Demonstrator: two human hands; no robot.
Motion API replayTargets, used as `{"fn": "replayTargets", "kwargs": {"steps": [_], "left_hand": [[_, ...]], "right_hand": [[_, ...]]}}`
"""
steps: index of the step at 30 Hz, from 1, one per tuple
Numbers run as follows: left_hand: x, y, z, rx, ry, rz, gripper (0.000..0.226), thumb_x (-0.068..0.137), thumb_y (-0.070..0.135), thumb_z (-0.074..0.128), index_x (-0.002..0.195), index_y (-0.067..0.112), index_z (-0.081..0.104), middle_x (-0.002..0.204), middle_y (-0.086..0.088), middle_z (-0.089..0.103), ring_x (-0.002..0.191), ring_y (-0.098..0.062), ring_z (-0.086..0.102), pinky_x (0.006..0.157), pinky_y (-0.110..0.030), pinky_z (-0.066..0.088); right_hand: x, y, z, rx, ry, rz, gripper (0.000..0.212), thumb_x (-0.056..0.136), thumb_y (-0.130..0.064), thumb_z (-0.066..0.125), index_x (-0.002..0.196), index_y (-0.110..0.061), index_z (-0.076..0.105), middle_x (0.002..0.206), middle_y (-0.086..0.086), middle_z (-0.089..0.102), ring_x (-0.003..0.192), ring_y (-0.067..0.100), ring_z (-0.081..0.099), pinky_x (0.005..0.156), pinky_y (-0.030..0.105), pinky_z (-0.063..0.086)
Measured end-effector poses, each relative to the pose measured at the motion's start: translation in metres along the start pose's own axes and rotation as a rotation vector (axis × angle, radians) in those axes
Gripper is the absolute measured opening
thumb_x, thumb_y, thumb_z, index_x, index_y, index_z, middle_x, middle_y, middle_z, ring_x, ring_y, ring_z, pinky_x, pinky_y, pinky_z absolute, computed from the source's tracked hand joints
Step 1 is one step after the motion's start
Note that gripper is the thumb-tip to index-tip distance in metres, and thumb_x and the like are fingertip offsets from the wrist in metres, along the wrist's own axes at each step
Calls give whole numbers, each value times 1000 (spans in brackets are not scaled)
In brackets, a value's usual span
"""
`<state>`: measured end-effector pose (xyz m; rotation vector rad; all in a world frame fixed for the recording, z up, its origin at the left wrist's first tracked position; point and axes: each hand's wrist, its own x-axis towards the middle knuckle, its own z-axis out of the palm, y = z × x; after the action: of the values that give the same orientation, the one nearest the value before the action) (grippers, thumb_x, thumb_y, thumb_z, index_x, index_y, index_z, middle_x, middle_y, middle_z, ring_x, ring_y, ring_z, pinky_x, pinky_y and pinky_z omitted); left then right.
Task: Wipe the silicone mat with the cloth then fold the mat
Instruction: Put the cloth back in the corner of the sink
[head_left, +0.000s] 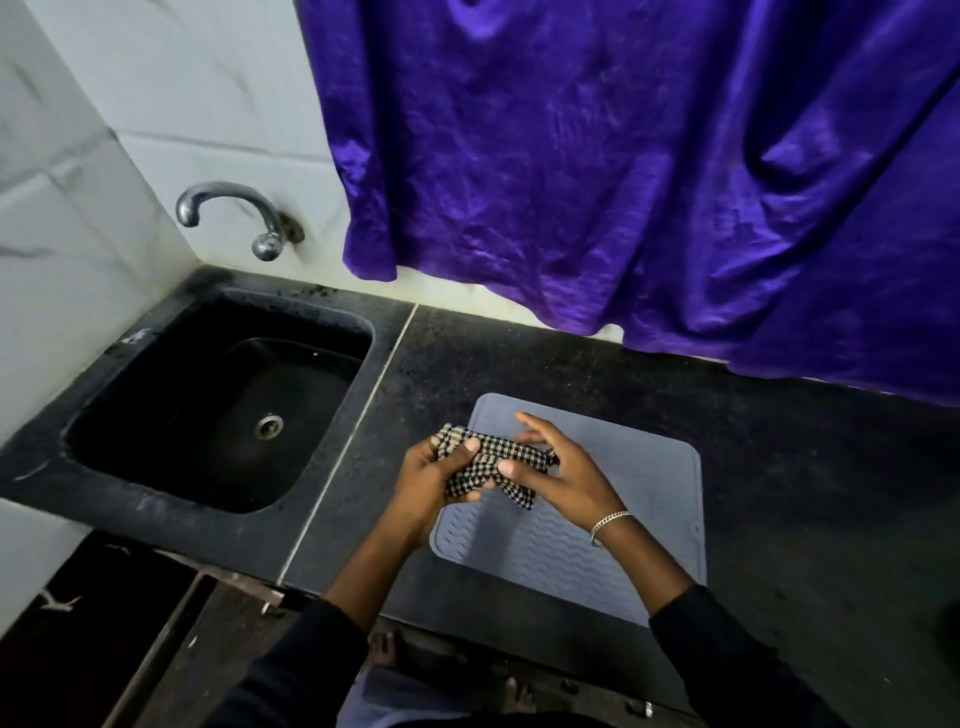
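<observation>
A grey silicone mat (639, 483) with wavy ridges lies flat on the black counter, right of the sink. Above its left part, both hands hold a bunched black-and-white checked cloth (488, 460). My left hand (431, 483) grips the cloth's left end, thumb on top. My right hand (561, 467) pinches the right end with the thumb against the cloth, while its other fingers stretch out over the mat. The cloth and hands hide part of the mat's left side.
A black sink (218, 405) is sunk into the counter (810, 467) at the left, with a metal tap (234, 213) on the tiled wall above. A purple curtain (623, 166) hangs down to the counter's back edge. The counter's front edge runs just below the mat.
</observation>
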<state>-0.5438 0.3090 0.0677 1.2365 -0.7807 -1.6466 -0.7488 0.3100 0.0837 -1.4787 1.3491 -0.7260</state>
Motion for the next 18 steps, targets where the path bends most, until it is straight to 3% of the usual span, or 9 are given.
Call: {"fn": "replayTargets", "kwargs": {"steps": [4,6,8,13,18], "left_hand": [[13,9,-31,-19,46,20,23,91,22,72,104,3,70,98,-20,76,80,-26,74,57,-29,58],[23,17,-49,-48,77,9,26,94,22,69,108,1,69,100,-20,76,83,-26,74,59,-31,58],[35,27,-72,-63,112,1,23,96,23,66,108,3,69,97,-16,76,81,-23,74,59,-31,58],[66,60,-142,-91,135,27,15,92,20,68,100,8,72,92,-14,76,77,-22,73,59,-30,58],[93,90,-227,-66,129,87,33,81,22,78,104,-1,72,107,-27,73,96,-36,70,91,-49,56]], "right_hand": [[30,-11,30,311,-65,222,64,80,-51,79,138,-46,53,131,-9,63,115,10,65,87,30,60],[47,-20,46,480,-82,306,46,85,-34,79,127,-46,62,122,-5,70,106,19,72,78,35,63],[67,-31,63,554,-98,330,44,85,-23,80,122,-43,66,114,-1,75,101,22,75,74,39,62],[123,-63,115,489,-94,319,47,83,-14,81,125,-31,66,118,5,72,95,22,76,66,33,60],[186,-97,179,412,-51,280,45,83,-3,79,121,-21,65,110,9,69,87,23,71,53,29,57]]}}
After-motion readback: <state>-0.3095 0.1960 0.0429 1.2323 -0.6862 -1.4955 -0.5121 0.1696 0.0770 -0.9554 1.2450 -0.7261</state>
